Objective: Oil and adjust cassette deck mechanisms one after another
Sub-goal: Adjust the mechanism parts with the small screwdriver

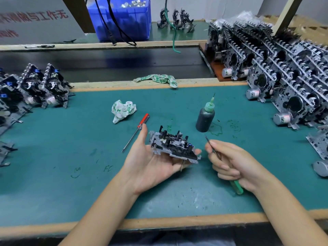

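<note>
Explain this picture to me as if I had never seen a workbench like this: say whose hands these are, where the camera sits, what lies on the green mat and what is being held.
There is no machine here: a person works with bare hands, and the one picture comes from a camera worn on the head, looking forward and down.

The left hand holds a cassette deck mechanism, a small metal plate carrying black plastic parts, on its palm between thumb and fingertips. The right hand grips a thin tool with a green handle, its fine tip pointing up, apart from the mechanism.

On the green mat stand a dark oil bottle with a needle spout, and lie a red-handled screwdriver and a crumpled cloth. A second cloth lies on the wooden edge behind. More mechanisms stand in rows at the right and in a group at the left.
</note>
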The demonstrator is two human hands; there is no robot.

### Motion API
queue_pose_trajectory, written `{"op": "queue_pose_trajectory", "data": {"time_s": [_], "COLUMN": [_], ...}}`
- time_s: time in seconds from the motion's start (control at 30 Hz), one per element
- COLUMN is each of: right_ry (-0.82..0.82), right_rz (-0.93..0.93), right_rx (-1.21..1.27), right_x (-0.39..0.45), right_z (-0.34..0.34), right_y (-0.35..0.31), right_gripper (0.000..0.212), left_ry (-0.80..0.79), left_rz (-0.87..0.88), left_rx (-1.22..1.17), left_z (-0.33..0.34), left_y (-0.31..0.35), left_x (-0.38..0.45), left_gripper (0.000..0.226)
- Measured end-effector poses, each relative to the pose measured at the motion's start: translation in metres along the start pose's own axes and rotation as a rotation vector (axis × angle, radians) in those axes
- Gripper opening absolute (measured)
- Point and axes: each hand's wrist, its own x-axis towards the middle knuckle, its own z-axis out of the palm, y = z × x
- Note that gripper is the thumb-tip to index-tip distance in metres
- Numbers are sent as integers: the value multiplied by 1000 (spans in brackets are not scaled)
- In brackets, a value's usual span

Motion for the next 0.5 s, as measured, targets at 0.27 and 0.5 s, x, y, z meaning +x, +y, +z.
{"op": "queue_pose_trajectory", "data": {"time_s": [0.27, 0.5], "right_ry": [517, 203], "right_rz": [-413, -730], "right_rx": [-1513, -1942], "right_x": [-14, -13], "right_z": [2, 6], "right_y": [2, 7], "right_gripper": [29, 54], "left_ry": [-25, 244], "left_rz": [-228, -246], "left_rx": [514, 1143], "left_z": [-18, 1], "left_y": [22, 40], "left_x": [-2, 9], "left_gripper": [80, 64]}}
